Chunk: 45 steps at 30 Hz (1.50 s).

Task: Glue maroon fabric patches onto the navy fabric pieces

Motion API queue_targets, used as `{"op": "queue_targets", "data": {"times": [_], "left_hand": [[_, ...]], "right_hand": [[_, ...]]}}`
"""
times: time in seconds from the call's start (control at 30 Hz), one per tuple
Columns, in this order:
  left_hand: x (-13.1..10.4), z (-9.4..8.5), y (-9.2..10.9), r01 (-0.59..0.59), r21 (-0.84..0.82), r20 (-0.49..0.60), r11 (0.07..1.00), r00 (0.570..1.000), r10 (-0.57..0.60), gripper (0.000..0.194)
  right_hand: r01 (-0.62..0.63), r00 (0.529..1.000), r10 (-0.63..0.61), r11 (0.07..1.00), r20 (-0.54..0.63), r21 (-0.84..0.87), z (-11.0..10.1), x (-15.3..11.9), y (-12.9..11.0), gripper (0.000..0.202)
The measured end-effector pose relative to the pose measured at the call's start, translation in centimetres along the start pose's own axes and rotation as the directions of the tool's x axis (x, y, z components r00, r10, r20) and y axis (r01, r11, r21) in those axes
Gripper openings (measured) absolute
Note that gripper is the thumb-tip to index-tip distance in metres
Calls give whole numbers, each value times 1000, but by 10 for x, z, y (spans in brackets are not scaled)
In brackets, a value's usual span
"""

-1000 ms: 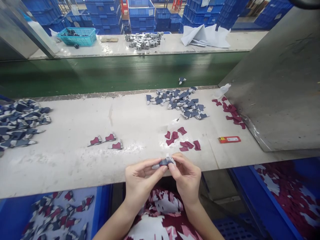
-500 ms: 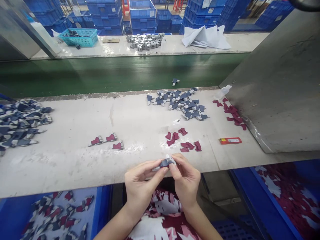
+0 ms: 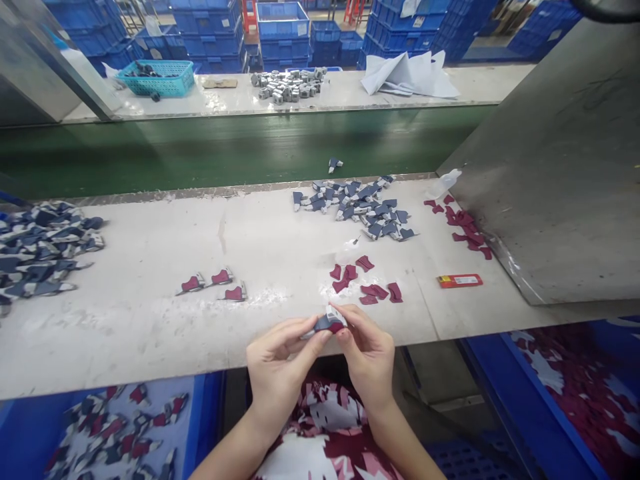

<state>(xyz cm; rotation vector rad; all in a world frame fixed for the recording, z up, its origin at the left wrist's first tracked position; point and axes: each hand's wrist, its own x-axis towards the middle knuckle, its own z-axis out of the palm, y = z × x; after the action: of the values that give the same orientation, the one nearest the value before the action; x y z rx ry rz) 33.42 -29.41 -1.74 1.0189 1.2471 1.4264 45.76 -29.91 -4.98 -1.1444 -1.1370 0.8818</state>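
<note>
A small grey, white and maroon moulded part [image 3: 327, 323] is pinched at its left end by my left hand [image 3: 281, 360]. My right hand [image 3: 367, 353] grips its other end, with the thumb by the maroon piece. Just beyond my hands lie several loose maroon pieces [image 3: 374, 291] on the white bench [image 3: 175, 340]. Three parts with maroon pieces fitted [image 3: 233, 292] rest on the bench to the left. Farther back is a pile of grey-and-white parts [image 3: 370, 207].
A larger grey-white heap [image 3: 45, 247] covers the bench's left end. More maroon pieces [image 3: 467, 230] lie by the metal panel [image 3: 560, 173], near a red packet [image 3: 460, 281]. Blue bins [image 3: 203, 413] stand below the bench. A green conveyor belt [image 3: 225, 150] runs behind.
Both hands have shifted slightly left, and the held part has turned so more maroon shows. A single part on the green belt has moved left.
</note>
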Motion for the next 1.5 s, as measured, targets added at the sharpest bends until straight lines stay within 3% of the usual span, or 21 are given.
{"op": "queue_targets", "data": {"times": [0.23,0.5,0.67,0.87,1.0,1.1,1.2,1.5], "left_hand": [[-6,-4,-9,-163,179,33,970,987,160,21],[4,-7,-10,-46,187,95,981,995,28,26],[7,-10,-12,-41,183,93,982,995,25,26],[5,-14,-14,-56,223,113,973,993,31,24],[4,-16,-14,68,202,138,977,986,-97,27],[5,-16,-13,145,182,149,972,974,-173,30],[8,-17,-15,156,152,144,976,973,-178,30],[10,-23,-15,74,195,169,978,980,-108,26]], "right_hand": [[-62,996,65,996,-59,58,8,0,0,18],[-271,961,276,955,-24,119,1,1,20,24],[-276,960,267,953,78,126,0,2,16,29],[-197,980,198,980,24,-36,7,4,8,29],[-160,985,166,979,43,-125,8,3,13,32],[-227,971,231,972,67,-64,6,3,16,36],[-269,956,265,963,123,13,3,5,18,36],[-246,965,246,969,94,-7,4,7,19,30]]}}
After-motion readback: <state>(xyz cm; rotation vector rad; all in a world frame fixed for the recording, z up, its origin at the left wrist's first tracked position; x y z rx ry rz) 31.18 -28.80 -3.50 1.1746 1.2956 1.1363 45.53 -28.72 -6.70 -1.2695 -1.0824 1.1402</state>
